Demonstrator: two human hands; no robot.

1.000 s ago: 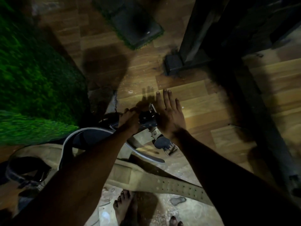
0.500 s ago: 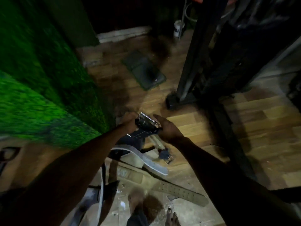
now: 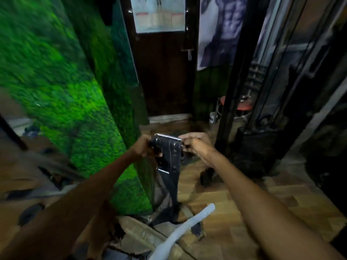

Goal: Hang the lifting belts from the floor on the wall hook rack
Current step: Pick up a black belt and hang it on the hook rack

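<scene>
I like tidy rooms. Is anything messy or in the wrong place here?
Yes. A tan belt and a white strap lie on the wooden floor instead of hanging up. The left hand and right hand hold up a black belt.

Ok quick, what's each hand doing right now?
Left hand: fingers curled round the black belt's top end.
Right hand: fingers pinching the same belt's buckle end.

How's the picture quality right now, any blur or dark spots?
Head view: the green turf wall is streaked with motion blur; the gym machine frame on the right sits in deep shadow; both hands and the black lifting belt are dim but readable.
</scene>
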